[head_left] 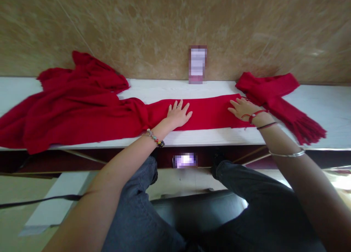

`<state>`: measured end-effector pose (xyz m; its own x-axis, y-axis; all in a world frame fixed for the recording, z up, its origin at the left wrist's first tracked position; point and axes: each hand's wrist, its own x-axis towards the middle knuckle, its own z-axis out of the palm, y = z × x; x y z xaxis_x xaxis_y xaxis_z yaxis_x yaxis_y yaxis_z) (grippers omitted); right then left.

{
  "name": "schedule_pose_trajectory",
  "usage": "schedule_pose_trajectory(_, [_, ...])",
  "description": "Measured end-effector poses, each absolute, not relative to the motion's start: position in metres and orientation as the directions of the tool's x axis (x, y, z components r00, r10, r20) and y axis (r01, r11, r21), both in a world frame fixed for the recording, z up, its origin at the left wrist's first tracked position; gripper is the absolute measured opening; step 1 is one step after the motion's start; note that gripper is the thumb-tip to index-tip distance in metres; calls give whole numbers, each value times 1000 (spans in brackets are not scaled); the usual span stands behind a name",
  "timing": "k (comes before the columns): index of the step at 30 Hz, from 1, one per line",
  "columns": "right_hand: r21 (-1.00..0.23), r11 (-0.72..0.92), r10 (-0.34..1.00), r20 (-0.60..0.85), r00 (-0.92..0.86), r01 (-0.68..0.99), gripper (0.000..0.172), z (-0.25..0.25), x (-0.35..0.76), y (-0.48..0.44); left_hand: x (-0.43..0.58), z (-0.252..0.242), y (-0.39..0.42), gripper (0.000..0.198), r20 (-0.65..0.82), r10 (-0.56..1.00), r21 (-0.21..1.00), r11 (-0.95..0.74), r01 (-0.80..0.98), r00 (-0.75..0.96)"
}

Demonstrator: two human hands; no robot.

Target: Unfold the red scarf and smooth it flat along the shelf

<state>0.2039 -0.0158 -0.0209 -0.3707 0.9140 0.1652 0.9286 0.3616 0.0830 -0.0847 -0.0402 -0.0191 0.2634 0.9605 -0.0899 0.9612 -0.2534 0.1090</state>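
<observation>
A long red scarf (210,113) lies across the white tabletop in front of me, smooth and flat between my hands. To the left it widens into loose, rumpled folds. My left hand (178,115) rests on the flat stretch with its fingers spread. Over the right end of that stretch lies my right hand (242,107), fingers apart and palm down on the fabric. Just beyond it, a fringed red scarf (282,102) is bent over itself, its tassels toward the front edge. Whether the fabrics join under my right hand is hidden.
Bunched red cloth (90,74) sits at the back left against the brown marbled wall (164,32). A blurred-out upright card (197,63) leans on the wall. The white table (175,138) is narrow, its front edge close to my legs. Below it is a blurred bright object (185,160).
</observation>
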Motion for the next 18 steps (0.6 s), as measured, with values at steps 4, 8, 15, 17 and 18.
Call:
schedule_pose_trajectory(4, [86, 410, 895, 152, -418, 908, 56, 0, 147, -9, -87, -15, -42, 61, -62, 950, 53, -302, 952, 305])
schedule_pose_trajectory(8, [20, 500, 862, 92, -499, 866, 56, 2, 89, -2, -116, 9, -39, 55, 24, 916, -71, -398, 915, 401])
schedule_pose_trajectory(15, [-124, 635, 773, 102, -627, 763, 59, -30, 51, 15, -240, 39, -24, 53, -23, 950, -175, -310, 935, 311])
schedule_pose_trajectory(17, [-123, 662, 750, 104, -654, 739, 57, -36, 50, 17, -266, 33, -28, 58, -40, 950, -166, -313, 935, 310])
schedule_pose_trajectory(18, [-115, 669, 743, 106, -661, 734, 56, -38, 50, 17, -275, 30, -31, 61, -59, 938, -135, -346, 928, 341])
